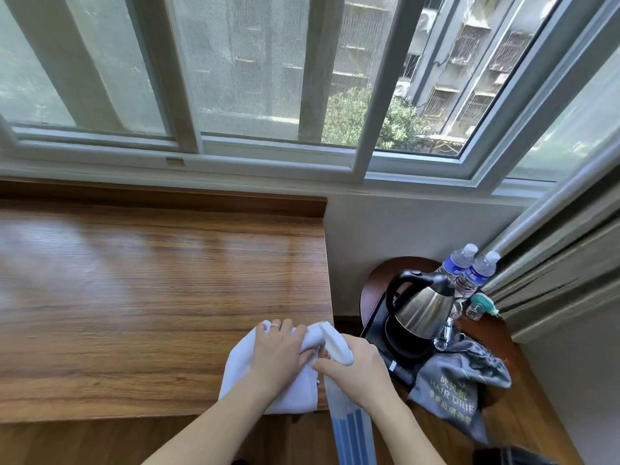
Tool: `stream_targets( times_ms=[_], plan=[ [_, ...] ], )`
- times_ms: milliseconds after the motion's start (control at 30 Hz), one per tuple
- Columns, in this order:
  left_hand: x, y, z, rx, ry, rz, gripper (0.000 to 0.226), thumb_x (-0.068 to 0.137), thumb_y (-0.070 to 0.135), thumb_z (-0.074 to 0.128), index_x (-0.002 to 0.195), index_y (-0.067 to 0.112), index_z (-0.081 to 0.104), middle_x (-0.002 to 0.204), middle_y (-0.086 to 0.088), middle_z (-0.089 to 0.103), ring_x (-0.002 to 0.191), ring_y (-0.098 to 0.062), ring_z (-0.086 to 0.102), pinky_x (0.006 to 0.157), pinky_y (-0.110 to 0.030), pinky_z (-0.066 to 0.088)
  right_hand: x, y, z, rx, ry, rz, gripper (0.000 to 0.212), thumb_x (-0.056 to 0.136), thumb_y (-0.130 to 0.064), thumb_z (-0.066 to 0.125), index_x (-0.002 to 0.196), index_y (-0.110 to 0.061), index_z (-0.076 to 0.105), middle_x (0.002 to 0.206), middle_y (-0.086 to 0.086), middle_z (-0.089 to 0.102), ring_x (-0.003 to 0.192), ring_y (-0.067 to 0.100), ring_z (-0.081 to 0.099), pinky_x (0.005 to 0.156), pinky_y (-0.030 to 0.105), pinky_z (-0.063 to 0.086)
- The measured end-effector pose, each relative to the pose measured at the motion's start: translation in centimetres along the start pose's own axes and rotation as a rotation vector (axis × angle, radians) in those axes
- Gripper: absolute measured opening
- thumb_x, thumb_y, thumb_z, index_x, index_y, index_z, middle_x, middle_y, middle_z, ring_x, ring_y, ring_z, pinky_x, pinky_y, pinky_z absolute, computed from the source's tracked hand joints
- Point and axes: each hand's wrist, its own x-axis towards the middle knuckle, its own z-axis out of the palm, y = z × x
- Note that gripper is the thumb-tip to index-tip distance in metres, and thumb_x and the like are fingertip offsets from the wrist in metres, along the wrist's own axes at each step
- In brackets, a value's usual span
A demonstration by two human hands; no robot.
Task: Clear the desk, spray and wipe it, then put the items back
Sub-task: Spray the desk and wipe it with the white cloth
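Note:
The wooden desk (151, 297) stretches from the left edge to mid-frame under the window, its top bare but for a white cloth (241, 374) at the near right corner. My left hand (278, 354), with a ring on one finger, lies on that cloth with its fingers bent over a bunched fold. My right hand (355, 367) grips a spray bottle (349, 427) with a white trigger head and a blue-and-white body, its nozzle pointing at the cloth beside my left hand.
A low round side table (496, 337) stands to the right of the desk. It carries a steel kettle (422, 310) on a black tray, two water bottles (466, 270), a grey hair-dryer bag (459, 384) and small glasses. Curtains hang at far right.

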Motion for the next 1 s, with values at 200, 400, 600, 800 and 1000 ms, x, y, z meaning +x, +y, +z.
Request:
stream_targets(
  times_ms=[200,400,600,800,1000],
  plan=[
    [-4.9,1.5,0.6,-0.059,0.015,0.061,0.038,0.074,0.058,0.048,0.075,0.024,0.067,0.066,0.002,0.053,0.061,-0.022,0.056,0.067,-0.039,0.036,0.0,-0.1,0.0,-0.013,0.008,0.008,0.038,0.062,-0.049,0.070,0.071,-0.015,0.056,0.061,-0.008,0.050,0.057,0.005,0.042,0.056,0.023,0.036],
    [-7.5,2.0,0.7,-0.018,-0.036,0.143,0.040,0.061,0.063,0.069,0.074,0.025,0.067,0.066,0.002,0.054,0.060,-0.022,0.057,0.067,-0.039,0.028,0.5,-0.3,0.1,-0.047,-0.008,0.034,0.040,0.063,-0.046,0.073,0.074,-0.012,0.056,0.065,-0.006,0.052,0.062,0.009,0.047,0.061,0.028,0.040],
    [-5.0,1.4,-0.3,-0.012,-0.002,0.144,0.037,0.069,0.061,0.060,0.079,0.026,0.067,0.068,0.003,0.056,0.063,-0.021,0.059,0.057,-0.038,0.046,0.9,0.0,0.1,-0.058,0.003,0.014,0.039,0.063,-0.049,0.073,0.073,-0.015,0.058,0.065,-0.006,0.054,0.059,0.006,0.046,0.057,0.023,0.039],
    [-1.4,0.9,-0.3,0.006,-0.012,0.075,0.038,0.075,0.058,0.047,0.076,0.027,0.070,0.067,0.001,0.058,0.063,-0.024,0.061,0.053,-0.037,0.044,0.8,0.2,0.2,-0.020,0.032,0.010,0.041,0.059,-0.053,0.068,0.073,-0.015,0.059,0.061,-0.011,0.056,0.055,0.003,0.046,0.049,0.016,0.035],
    [-1.3,1.5,-0.1,0.000,-0.073,0.065,0.037,0.070,0.059,0.055,0.075,0.024,0.065,0.066,-0.001,0.055,0.061,-0.024,0.056,0.056,-0.037,0.043,0.5,0.7,-0.4,-0.010,0.086,0.008,0.035,0.063,-0.047,0.072,0.071,-0.015,0.059,0.059,-0.014,0.056,0.055,0.003,0.046,0.049,0.016,0.036]
  ],
)
